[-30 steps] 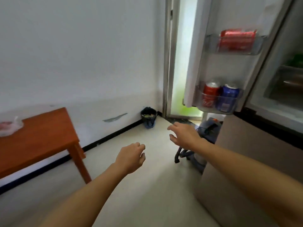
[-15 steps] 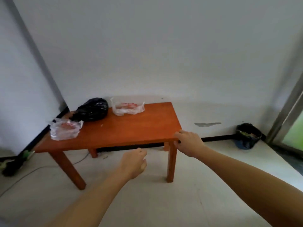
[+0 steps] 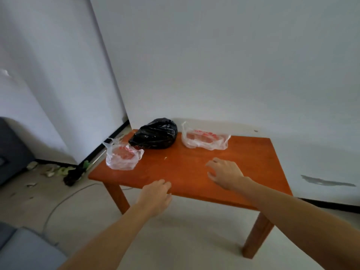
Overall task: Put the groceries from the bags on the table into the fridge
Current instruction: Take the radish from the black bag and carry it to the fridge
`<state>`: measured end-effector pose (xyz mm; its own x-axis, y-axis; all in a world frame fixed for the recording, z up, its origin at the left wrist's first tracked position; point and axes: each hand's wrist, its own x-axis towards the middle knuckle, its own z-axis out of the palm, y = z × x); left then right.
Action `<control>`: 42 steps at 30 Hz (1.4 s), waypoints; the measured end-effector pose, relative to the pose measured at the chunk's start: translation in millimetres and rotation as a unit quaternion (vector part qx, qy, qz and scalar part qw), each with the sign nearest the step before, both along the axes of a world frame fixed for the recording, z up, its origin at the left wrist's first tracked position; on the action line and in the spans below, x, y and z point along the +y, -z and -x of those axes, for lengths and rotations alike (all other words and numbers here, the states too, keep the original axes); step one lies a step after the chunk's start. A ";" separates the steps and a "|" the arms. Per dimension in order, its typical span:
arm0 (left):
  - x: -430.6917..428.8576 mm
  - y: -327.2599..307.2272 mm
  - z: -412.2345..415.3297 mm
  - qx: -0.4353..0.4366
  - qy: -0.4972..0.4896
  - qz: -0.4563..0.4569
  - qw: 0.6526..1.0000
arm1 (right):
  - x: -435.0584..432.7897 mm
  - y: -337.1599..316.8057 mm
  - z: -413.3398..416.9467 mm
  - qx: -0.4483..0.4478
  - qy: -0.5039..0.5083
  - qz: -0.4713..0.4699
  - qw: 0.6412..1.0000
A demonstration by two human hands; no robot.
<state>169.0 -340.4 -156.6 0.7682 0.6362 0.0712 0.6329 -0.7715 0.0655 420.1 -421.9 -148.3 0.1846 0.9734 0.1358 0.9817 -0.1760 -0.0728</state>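
Over the orange wooden desk, my left grip and right grip hang slack, empty; I'd grab the right-hand clear plastic bag next.

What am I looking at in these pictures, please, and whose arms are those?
There is no machine here. A person wears one wide-angle camera on the head, looking forward and down, so every picture is taken from there and the arms are the person's own.

The left hand is at the near edge of the table, and the right hand is over the tabletop. Both have relaxed fingers, and neither has a grip on anything.

Three bags lie on the table: a black bag at the back, a left clear bag and a right clear bag, each clear one with something reddish inside. Their groceries are meant for a fridge, which is not in view now.
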 end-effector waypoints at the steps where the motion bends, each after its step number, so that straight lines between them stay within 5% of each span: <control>1: 17.0 -2.4 0.1 -0.012 -0.012 0.000 1.000 | 24.0 -1.9 -3.9 -0.003 -0.011 -0.003 1.000; 11: 179.4 14.6 32.6 -0.038 -0.109 0.013 0.993 | 230.9 20.5 22.0 -0.009 -0.119 0.023 0.993; 17: 321.4 30.3 44.6 -0.058 -0.089 0.007 0.994 | 356.7 39.2 31.8 -0.029 -0.078 0.031 0.996; 21: 413.2 33.3 43.4 0.011 -0.061 -0.023 0.998 | 429.6 34.9 38.0 -0.011 -0.041 0.059 0.997; 24: 476.5 29.1 30.4 0.053 -0.040 -0.038 0.997 | 472.5 39.2 35.7 -0.002 -0.028 0.074 0.997; 31: 580.5 50.7 -31.0 0.001 -0.017 0.009 1.000 | 557.9 79.9 -8.3 -0.035 -0.003 0.123 0.992; 42: 712.2 139.1 -108.6 0.067 0.009 0.033 0.997 | 729.3 174.5 -63.5 -0.153 -0.091 0.132 0.975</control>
